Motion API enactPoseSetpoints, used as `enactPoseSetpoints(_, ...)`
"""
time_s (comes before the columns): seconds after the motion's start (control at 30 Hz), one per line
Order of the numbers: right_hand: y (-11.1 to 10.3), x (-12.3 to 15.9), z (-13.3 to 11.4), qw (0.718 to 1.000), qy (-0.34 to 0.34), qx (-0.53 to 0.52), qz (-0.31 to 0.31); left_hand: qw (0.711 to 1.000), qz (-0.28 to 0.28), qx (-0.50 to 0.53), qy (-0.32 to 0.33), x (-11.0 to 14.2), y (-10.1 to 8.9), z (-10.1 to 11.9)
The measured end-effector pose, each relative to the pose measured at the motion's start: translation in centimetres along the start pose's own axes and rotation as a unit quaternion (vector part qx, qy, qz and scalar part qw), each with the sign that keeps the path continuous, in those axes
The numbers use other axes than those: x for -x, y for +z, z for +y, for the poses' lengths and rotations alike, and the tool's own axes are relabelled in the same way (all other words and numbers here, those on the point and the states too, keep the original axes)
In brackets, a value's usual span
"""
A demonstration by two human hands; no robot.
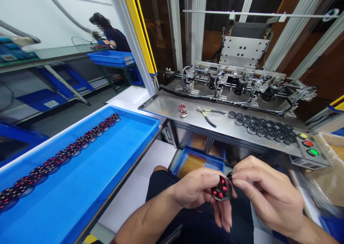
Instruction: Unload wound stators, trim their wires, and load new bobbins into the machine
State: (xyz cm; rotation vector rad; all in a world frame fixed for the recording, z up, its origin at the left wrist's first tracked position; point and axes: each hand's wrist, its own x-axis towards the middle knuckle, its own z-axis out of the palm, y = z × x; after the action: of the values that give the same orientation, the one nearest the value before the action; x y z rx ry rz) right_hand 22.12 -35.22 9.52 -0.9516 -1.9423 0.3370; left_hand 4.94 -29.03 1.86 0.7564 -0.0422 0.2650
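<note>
A small round motor stator [222,189] with red wire coils is pinched in my left hand [202,193], low in the middle of the view over my lap. My right hand [264,193] is closed beside it, its thumb and forefinger pinching at the stator's upper right edge. A long row of like stators [57,158] lies in the blue tray [88,186] to my left. Several dark stators [264,128] sit in a heap on the metal bench [166,109].
Green-handled pliers [207,115] and two stacked stators [183,110] lie on the bench. Yellow, red and green buttons [307,143] sit at its right end. A winding machine [242,80] stands behind. A small blue bin [199,162] is below. A person [111,34] works far left.
</note>
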Motion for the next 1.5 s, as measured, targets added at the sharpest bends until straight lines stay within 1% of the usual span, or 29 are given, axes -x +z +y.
enactPoseSetpoints(0.07,-0.1,0.0,-0.1,1.000,0.008,0.023,0.019,0.994,0.064,-0.022,0.081,0.2,0.4,-0.1)
enactPoseSetpoints(0.17,0.1,0.1,-0.3,0.996,0.041,0.055,0.050,0.968,0.156,-0.065,0.187,0.4,1.1,-0.3)
enactPoseSetpoints(0.23,0.3,0.1,-0.3,0.994,0.064,0.060,0.061,0.945,0.201,-0.086,0.245,0.4,1.4,-0.4)
enactPoseSetpoints(0.3,0.5,0.0,-0.3,0.993,0.077,0.052,0.067,0.928,0.226,-0.106,0.278,0.3,1.5,-0.5)
enactPoseSetpoints(0.4,0.8,-0.2,-0.1,0.995,0.062,0.034,0.075,0.919,0.240,-0.138,0.280,0.3,1.4,-0.5)
enactPoseSetpoints(0.47,0.9,-0.3,0.2,0.996,0.045,0.022,0.074,0.925,0.234,-0.137,0.267,0.4,1.2,-0.6)
enactPoseSetpoints(0.53,0.9,-0.2,0.4,0.997,0.032,0.013,0.073,0.936,0.213,-0.119,0.254,0.5,1.1,-0.6)
enactPoseSetpoints(0.6,1.0,0.2,0.4,0.996,0.035,0.006,0.078,0.942,0.196,-0.105,0.250,0.5,1.0,-0.7)
enactPoseSetpoints(0.67,1.3,0.6,0.2,0.993,0.059,0.003,0.100,0.934,0.201,-0.113,0.273,0.4,0.8,-0.8)
enactPoseSetpoints(0.7,1.6,0.8,0.0,0.990,0.084,-0.003,0.116,0.926,0.209,-0.122,0.291,0.3,0.7,-0.8)
enactPoseSetpoints(0.77,2.4,1.2,-0.5,0.976,0.157,-0.036,0.144,0.913,0.218,-0.136,0.318,0.2,0.4,-0.7)
enactPoseSetpoints(0.83,3.5,1.7,-0.7,0.952,0.241,-0.118,0.147,0.910,0.215,-0.140,0.325,0.1,0.0,-0.6)
enactPoseSetpoints(0.9,4.7,2.3,-0.7,0.913,0.311,-0.228,0.134,0.910,0.212,-0.143,0.326,0.1,-0.3,-0.5)
enactPoseSetpoints(0.97,5.8,2.9,-0.4,0.868,0.354,-0.327,0.123,0.909,0.218,-0.148,0.324,0.2,-0.6,-0.5)
enactPoseSetpoints(1.03,6.7,3.4,0.0,0.832,0.378,-0.387,0.122,0.908,0.230,-0.150,0.317,0.3,-0.8,-0.5)
enactPoseSetpoints(1.1,7.0,3.7,0.3,0.810,0.390,-0.421,0.123,0.908,0.239,-0.150,0.309,0.4,-0.9,-0.4)
enactPoseSetpoints(1.17,6.9,3.8,0.5,0.789,0.386,-0.460,0.132,0.911,0.232,-0.151,0.306,0.5,-1.1,-0.2)
enactPoseSetpoints(1.27,6.5,3.5,0.7,0.750,0.359,-0.539,0.133,0.912,0.211,-0.173,0.306,0.5,-1.1,0.2)
enactPoseSetpoints(1.33,6.4,3.2,0.7,0.734,0.339,-0.578,0.110,0.910,0.195,-0.210,0.299,0.5,-1.1,0.6)
enactPoseSetpoints(1.4,6.5,3.0,0.8,0.730,0.328,-0.595,0.078,0.905,0.174,-0.259,0.289,0.6,-1.0,0.8)
enactPoseSetpoints(1.43,6.6,3.1,1.0,0.736,0.325,-0.590,0.071,0.897,0.175,-0.287,0.289,0.7,-1.0,0.9)
enactPoseSetpoints(1.47,6.6,3.2,1.2,0.753,0.320,-0.571,0.075,0.881,0.192,-0.315,0.296,0.9,-1.0,1.0)
enactPoseSetpoints(1.5,6.6,3.4,1.4,0.784,0.312,-0.529,0.089,0.859,0.225,-0.344,0.306,1.1,-0.9,1.1)
